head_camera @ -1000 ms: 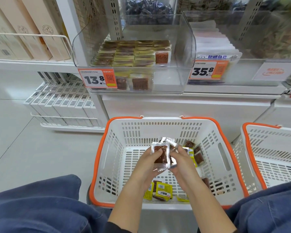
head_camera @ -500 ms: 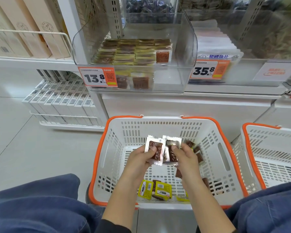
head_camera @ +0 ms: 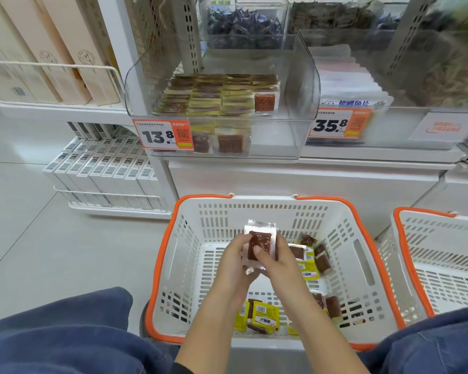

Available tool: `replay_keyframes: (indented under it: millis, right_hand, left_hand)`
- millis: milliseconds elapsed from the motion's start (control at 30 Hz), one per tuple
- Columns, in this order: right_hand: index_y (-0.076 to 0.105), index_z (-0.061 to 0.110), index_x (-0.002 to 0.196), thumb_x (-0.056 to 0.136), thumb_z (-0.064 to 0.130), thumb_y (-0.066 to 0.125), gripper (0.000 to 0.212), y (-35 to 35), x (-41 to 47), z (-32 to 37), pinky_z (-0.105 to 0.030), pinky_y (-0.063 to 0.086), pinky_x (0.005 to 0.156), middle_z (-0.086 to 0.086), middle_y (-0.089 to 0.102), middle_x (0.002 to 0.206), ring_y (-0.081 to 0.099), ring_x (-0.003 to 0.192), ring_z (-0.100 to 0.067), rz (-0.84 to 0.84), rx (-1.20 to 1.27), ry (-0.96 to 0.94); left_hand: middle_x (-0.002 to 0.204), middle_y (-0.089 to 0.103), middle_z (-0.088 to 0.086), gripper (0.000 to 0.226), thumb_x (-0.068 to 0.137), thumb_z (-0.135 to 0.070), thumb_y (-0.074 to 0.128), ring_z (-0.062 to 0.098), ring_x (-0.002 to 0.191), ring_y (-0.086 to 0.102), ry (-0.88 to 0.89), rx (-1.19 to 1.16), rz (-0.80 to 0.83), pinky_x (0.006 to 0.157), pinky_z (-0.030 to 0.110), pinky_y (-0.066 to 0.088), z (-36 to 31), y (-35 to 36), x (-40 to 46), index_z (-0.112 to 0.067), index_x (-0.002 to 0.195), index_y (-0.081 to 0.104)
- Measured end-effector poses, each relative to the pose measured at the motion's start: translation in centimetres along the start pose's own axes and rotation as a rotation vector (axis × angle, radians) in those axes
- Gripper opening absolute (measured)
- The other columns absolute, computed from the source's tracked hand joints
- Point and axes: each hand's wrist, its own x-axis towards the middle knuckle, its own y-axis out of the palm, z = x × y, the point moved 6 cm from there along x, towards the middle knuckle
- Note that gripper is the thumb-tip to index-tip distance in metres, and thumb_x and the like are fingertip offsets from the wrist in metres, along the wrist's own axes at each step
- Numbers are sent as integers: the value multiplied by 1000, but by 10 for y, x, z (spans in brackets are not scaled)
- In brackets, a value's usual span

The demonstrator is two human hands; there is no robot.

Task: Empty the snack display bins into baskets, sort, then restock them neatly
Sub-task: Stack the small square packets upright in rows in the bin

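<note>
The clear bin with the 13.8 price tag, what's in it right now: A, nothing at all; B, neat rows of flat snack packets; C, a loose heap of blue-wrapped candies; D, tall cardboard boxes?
B: the clear bin behind the 13.8 tag holds flat snack packets lined up in tidy rows, yellow and brown edges showing.

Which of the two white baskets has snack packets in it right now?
The middle basket, under both hands: yellow and brown packets lie on its floor. The basket at the right edge shows none in its visible part.
</note>
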Motion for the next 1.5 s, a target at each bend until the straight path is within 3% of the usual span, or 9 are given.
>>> replay_keyframes:
  millis: [200,467,633,767,833,967,1133,1333,1500]
  right_hand:
    - [43,52,121,94,7,56,54,4,4,38,0,39,81,31,58,113,54,103,19,79,-282,-207]
    - [36,52,131,86,23,67,62,6,23,125,-14,41,86,20,57,124,55,112,-3,-35,-589,-446]
    - [45,29,133,85,24,71,55,-16,48,212,-24,44,80,8,65,118,61,108,-16,-158,-663,-549]
    - [46,21,131,86,29,70,52,-35,84,271,-31,43,81,-2,64,122,58,111,-27,-206,-938,-525]
    - [45,20,130,87,29,68,49,-36,109,286,-32,41,77,-6,62,122,57,110,-29,-171,-1099,-494]
    - [43,14,131,88,27,66,51,-19,160,288,-33,40,81,-14,56,125,52,113,-32,-26,-1459,-377]
    - [47,5,131,90,15,63,45,-2,213,261,-33,48,88,-13,57,127,57,111,-29,92,-1772,-115]
    - [44,8,138,88,16,67,56,-2,242,244,-34,47,93,-11,54,130,54,115,-28,60,-1606,-5]
    - [32,-1,138,86,13,70,66,-19,249,245,-34,46,88,-16,50,132,53,119,-32,-215,-1290,7]
  left_hand:
    - [90,71,13,32,89,-39,64,27,88,69,-54,-201,-24,77,40,58,-38,13,-1,-11,100,71]
    - [84,65,11,22,93,-31,59,23,80,64,32,-288,17,73,32,52,-106,56,14,-9,96,64]
    - [78,70,-6,33,95,-45,48,15,84,63,342,211,-23,81,33,48,-198,84,12,-24,81,69]
    - [107,67,-6,35,97,-48,42,20,106,58,835,1325,-386,92,36,45,-264,53,21,-26,116,62]
    - [116,66,1,41,98,-46,35,24,113,55,856,1630,-579,104,39,33,-274,32,33,-24,121,60]
    - [102,70,7,68,88,-49,11,29,98,61,766,1727,-644,95,39,37,-269,18,49,-20,94,72]
    - [111,66,5,53,98,-44,20,28,105,57,745,1756,-624,92,36,36,-269,16,52,-21,103,68]
    - [114,66,5,47,100,-43,26,27,108,55,773,1735,-606,96,38,34,-268,14,55,-22,106,67]
    - [111,67,4,48,98,-43,26,26,105,55,776,1699,-612,95,38,34,-268,13,60,-21,101,69]
